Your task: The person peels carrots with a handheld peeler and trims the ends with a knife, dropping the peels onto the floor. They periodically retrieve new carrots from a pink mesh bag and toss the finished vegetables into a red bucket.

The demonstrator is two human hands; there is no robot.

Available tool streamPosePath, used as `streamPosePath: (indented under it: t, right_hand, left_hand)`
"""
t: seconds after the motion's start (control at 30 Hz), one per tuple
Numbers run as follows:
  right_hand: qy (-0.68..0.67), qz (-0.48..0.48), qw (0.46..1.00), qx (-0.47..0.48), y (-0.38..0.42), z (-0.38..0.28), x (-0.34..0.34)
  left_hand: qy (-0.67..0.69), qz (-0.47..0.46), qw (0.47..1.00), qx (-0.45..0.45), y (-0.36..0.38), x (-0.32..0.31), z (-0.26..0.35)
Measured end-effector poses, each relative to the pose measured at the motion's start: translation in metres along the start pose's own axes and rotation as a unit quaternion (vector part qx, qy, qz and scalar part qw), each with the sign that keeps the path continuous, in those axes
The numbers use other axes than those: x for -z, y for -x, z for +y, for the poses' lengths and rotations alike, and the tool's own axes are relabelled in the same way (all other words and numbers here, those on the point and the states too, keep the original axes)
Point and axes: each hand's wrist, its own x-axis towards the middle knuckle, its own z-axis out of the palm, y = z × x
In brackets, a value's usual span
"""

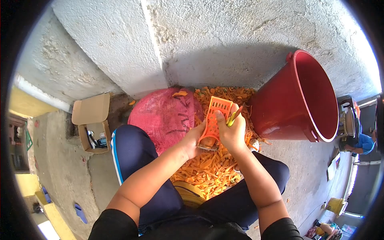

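Note:
My left hand (193,141) is closed around the lower left side of an orange perforated plastic piece (218,105), with slots at its top and round holes below. At its lower end a rounded orange-brown lump (208,141) shows; I cannot make out what it is. My right hand (233,134) grips the other side, its thumb pressed on the plastic. A slim tool with a yellow-green handle (231,119) also sticks out of the right hand; its kind is not clear. Under both hands lies a heap of orange vegetable strips (208,170).
A pink mesh sack (160,116) leans at the wall, left of the heap. To the right, a big red bucket (280,100) lies tilted. An open cardboard box (94,134) with small items stands left. A person in blue (363,143) is at the far right.

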Motion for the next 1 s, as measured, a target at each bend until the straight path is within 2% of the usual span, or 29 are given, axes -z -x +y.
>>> streamPosePath:
  t: [0.07,0.17,0.23,0.3,0.4,0.5,0.53,0.63,0.67,0.73,0.83,0.93,1.0]
  right_hand:
    - [0.049,0.0,0.999,-0.002,0.001,0.004,0.002]
    - [0.125,0.129,0.983,0.04,-0.02,0.016,0.016]
    - [0.13,0.217,0.968,-0.007,-0.044,0.034,0.04]
    - [0.14,0.284,0.948,-0.039,-0.057,0.046,0.059]
    - [0.02,0.249,0.966,-0.061,-0.053,0.032,0.056]
    - [-0.02,0.132,0.991,-0.018,-0.035,0.017,0.036]
    - [-0.028,0.107,0.994,-0.01,-0.028,0.012,0.026]
    - [-0.062,0.017,0.998,-0.017,-0.009,0.002,0.006]
    - [-0.069,0.005,0.996,-0.05,-0.004,-0.004,0.003]
    - [-0.063,0.007,0.998,-0.003,-0.001,0.001,-0.004]
    - [-0.029,0.003,1.0,0.008,0.003,-0.006,-0.005]
    - [0.019,0.002,1.0,-0.006,0.004,-0.009,-0.001]
    - [0.058,0.021,0.998,-0.004,0.003,-0.007,0.002]
  left_hand:
    - [-0.036,-0.034,0.999,-0.011,0.004,-0.002,0.0]
    - [-0.128,-0.079,0.989,-0.004,0.005,0.009,-0.004]
    - [-0.193,-0.08,0.978,0.012,0.01,0.005,-0.008]
    - [-0.243,-0.085,0.966,-0.019,0.016,-0.002,-0.007]
    - [-0.18,-0.078,0.98,0.029,0.014,0.003,-0.002]
    - [-0.141,-0.032,0.989,0.018,-0.001,0.011,-0.004]
    - [-0.063,-0.044,0.995,0.06,-0.005,0.016,-0.002]
    - [-0.027,-0.062,0.998,0.003,-0.007,0.016,0.001]
    - [-0.008,-0.033,0.999,-0.003,-0.007,0.013,0.002]
    - [0.031,0.025,0.999,-0.013,-0.008,0.005,0.003]
    - [0.025,-0.003,1.0,-0.013,-0.003,0.004,0.004]
    - [0.017,0.012,1.0,-0.004,-0.001,-0.001,0.003]
    - [-0.029,-0.05,0.998,-0.02,-0.005,0.009,0.0]
